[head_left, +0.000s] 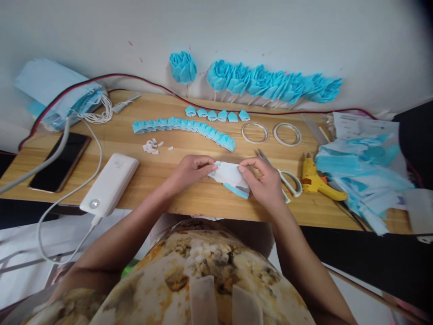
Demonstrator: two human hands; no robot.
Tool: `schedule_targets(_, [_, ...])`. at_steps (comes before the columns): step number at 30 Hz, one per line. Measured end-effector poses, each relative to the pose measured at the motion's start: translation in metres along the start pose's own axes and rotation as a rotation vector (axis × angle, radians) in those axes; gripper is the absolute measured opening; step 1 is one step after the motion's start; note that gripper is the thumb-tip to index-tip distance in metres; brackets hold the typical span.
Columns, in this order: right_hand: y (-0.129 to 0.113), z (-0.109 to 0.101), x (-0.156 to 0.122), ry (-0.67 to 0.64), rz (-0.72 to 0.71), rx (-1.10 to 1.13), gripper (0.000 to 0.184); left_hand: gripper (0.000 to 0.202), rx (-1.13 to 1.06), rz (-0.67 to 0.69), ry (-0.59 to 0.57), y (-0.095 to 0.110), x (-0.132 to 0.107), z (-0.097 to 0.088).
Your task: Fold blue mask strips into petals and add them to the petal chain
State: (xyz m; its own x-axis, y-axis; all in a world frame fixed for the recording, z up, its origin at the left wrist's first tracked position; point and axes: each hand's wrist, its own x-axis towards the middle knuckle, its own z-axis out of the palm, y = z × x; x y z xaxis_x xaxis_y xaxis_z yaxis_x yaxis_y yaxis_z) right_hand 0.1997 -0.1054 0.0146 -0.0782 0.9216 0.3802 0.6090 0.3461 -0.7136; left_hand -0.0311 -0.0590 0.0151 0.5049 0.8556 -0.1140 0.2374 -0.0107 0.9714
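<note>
Blue flowers (257, 81) look finished, folded pieces (182, 123) lie unused, and your left hand (190, 172) and right hand (266, 181) pinch white cloth (229, 173).

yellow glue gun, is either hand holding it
No, the left hand and right hand hold the white sheet while the glue gun lies on the table.

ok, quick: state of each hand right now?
Left hand: closed, thumb and fingers pinching the left end of the white piece.
Right hand: closed, pinching the same piece near its right end.
</note>
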Motion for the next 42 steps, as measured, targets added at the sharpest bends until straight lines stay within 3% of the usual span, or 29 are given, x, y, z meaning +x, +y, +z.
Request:
schedule_targets(5, [0.0, 0.0, -0.005, 0.012, -0.076, -0.048, 0.006, 0.049, 0.048, 0.01, -0.051, 0.008, -0.002, -0.001])
schedule_targets(14, [-0.005, -0.002, -0.006, -0.017, -0.389, -0.122, 0.013, 0.045, 0.058, -0.07, 0.019, 0.007, 0.001, 0.002])
schedule_targets(21, [-0.005, 0.002, -0.015, 0.032, -0.503, -0.189, 0.021, 0.043, 0.0, -0.148, 0.124, 0.011, 0.003, 0.009])
schedule_targets(29, [0.001, -0.003, -0.017, 0.081, -0.516, -0.204, 0.021, 0.044, -0.056, -0.089, 0.278, 0.006, 0.002, 0.006])
schedule_targets(34, [0.002, -0.014, -0.018, 0.115, -0.445, -0.154, 0.024, 0.043, -0.059, -0.107, 0.21, 0.003, -0.004, -0.004])
schedule_targets(37, [0.001, -0.024, -0.018, 0.134, -0.368, -0.12, 0.02, 0.041, -0.073, -0.122, 0.259, -0.003, -0.005, -0.004])
schedule_targets(42, [0.004, -0.03, -0.02, 0.316, -0.253, 0.12, 0.019, 0.044, -0.045, -0.125, 0.226, -0.007, -0.004, -0.002])
